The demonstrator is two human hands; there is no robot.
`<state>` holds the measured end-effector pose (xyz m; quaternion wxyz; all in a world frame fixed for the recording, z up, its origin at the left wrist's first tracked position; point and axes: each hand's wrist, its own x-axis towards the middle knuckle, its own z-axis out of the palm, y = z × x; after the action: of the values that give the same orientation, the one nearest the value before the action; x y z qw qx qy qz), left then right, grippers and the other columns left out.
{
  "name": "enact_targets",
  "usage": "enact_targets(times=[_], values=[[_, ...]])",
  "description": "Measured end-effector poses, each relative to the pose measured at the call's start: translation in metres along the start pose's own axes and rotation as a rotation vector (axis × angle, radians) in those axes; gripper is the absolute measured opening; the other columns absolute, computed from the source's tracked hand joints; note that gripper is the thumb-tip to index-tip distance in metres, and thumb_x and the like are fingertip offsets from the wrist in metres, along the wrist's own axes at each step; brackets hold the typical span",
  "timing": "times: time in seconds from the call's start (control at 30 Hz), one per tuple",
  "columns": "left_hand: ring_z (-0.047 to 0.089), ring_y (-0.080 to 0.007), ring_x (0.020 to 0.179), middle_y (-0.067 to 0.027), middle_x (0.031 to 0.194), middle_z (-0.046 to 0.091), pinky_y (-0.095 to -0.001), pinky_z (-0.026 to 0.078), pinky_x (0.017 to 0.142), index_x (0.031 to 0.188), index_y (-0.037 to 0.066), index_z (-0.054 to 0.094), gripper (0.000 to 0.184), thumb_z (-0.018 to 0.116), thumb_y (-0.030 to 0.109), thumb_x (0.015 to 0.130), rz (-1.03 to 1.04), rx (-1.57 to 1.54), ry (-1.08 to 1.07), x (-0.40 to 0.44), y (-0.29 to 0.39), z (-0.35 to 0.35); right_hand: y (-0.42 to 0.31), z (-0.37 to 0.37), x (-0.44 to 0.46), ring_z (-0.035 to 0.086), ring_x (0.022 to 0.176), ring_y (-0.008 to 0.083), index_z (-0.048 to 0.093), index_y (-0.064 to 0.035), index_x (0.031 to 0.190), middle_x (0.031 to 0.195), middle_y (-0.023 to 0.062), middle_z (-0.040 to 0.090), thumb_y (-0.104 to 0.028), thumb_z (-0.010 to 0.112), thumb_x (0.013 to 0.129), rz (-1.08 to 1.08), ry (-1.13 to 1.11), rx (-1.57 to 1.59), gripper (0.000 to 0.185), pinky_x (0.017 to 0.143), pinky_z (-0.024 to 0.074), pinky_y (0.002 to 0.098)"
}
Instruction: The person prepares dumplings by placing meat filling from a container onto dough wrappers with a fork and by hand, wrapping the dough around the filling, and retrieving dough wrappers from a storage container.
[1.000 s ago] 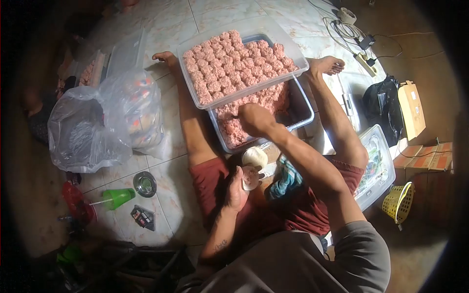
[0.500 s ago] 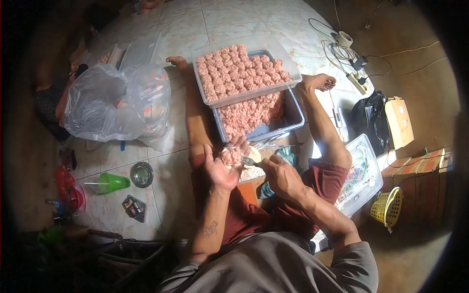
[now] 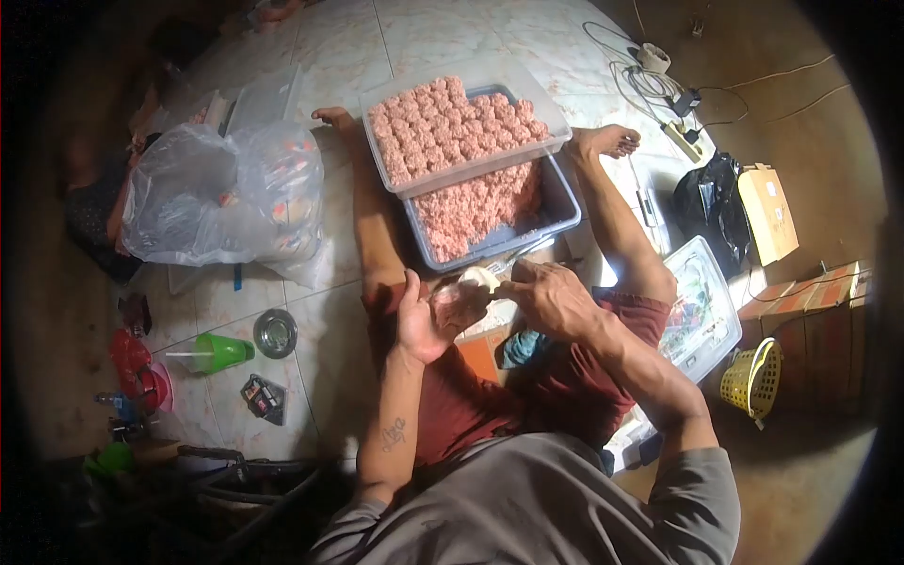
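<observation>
My left hand [image 3: 428,318] is turned palm up in front of the tubs, thumb raised and fingers cupped. A pale, thin wrapper [image 3: 481,278] shows at its fingertips; the shaded palm hides how much pink filling lies there. My right hand [image 3: 554,299] is closed around a fork, whose metal end is mostly hidden close to the left fingers. Just beyond both hands stands a blue-grey tub [image 3: 574,209] with pink minced filling [image 3: 476,215]. Resting across its far part, a clear plastic tray [image 3: 562,132] bears rows of pink, rough-surfaced balls [image 3: 452,127].
Left on the tiles are a big clear plastic bag [image 3: 188,202], a green cup [image 3: 226,352] and a glass ashtray [image 3: 275,333]. Another person sits behind the bag. At right are a lidded clear box [image 3: 702,306], a yellow basket [image 3: 750,379], a black bag [image 3: 711,202] and cables.
My left hand has tilted, so the pink filling seen in its palm is now in shadow. The right hand has shifted slightly up with the fork. The view has moved a little.
</observation>
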<state>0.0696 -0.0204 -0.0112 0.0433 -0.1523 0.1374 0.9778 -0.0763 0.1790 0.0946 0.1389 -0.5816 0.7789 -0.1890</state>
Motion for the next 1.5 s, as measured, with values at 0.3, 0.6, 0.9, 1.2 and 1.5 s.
enact_targets(times=[0.3,0.6,0.9,1.2,1.5], values=[[0.062,-0.0405,0.12,-0.0214,0.141,0.058,-0.0541,0.046,0.11,0.142,-0.009,0.047,0.098,0.031,0.077,0.097,0.267,-0.049,0.089,0.003,-0.002,0.011,-0.022,0.036,0.001,0.067,0.084,0.0423,0.066,-0.0114,0.121,0.101,0.0205,0.063,-0.007,0.057,0.091,0.152,0.287,0.234,0.031,0.07,0.0554,0.0498],[0.06,-0.0369,0.119,-0.0245,0.128,0.063,-0.0498,0.045,0.11,0.131,-0.011,0.053,0.086,0.042,0.067,0.098,0.48,-0.156,0.235,0.023,-0.022,0.008,-0.043,0.09,-0.01,0.063,0.082,0.0449,0.067,-0.0026,0.112,0.092,0.0233,0.061,-0.001,0.056,0.095,0.403,0.383,0.427,0.021,0.072,0.0512,0.0503],[0.063,-0.0368,0.109,-0.0254,0.122,0.065,-0.0495,0.052,0.1,0.122,-0.009,0.057,0.078,0.044,0.065,0.099,0.436,-0.314,0.079,0.021,-0.008,-0.026,-0.045,0.062,-0.011,0.067,0.079,0.0444,0.067,-0.0102,0.121,0.095,0.0233,0.063,-0.01,0.053,0.095,0.285,0.154,0.286,0.03,0.069,0.0549,0.0524],[0.066,-0.0372,0.109,-0.024,0.129,0.064,-0.051,0.054,0.098,0.123,-0.004,0.057,0.074,0.04,0.065,0.102,0.287,-0.122,0.175,0.012,0.005,-0.012,-0.017,0.047,0.0,0.068,0.085,0.0343,0.069,0.0012,0.114,0.092,0.016,0.067,-0.014,0.064,0.095,0.23,0.298,0.429,0.025,0.073,0.0525,0.0417],[0.067,-0.0264,0.107,-0.0144,0.116,0.063,-0.0438,0.06,0.088,0.142,0.0,0.042,0.062,0.059,0.043,0.102,0.123,0.77,-0.061,-0.029,0.03,0.051,-0.048,0.003,0.021,0.065,0.086,0.0118,0.068,0.0042,0.114,0.096,0.0068,0.071,-0.02,0.077,0.094,0.278,0.092,1.299,0.033,0.072,0.0545,0.0296]])
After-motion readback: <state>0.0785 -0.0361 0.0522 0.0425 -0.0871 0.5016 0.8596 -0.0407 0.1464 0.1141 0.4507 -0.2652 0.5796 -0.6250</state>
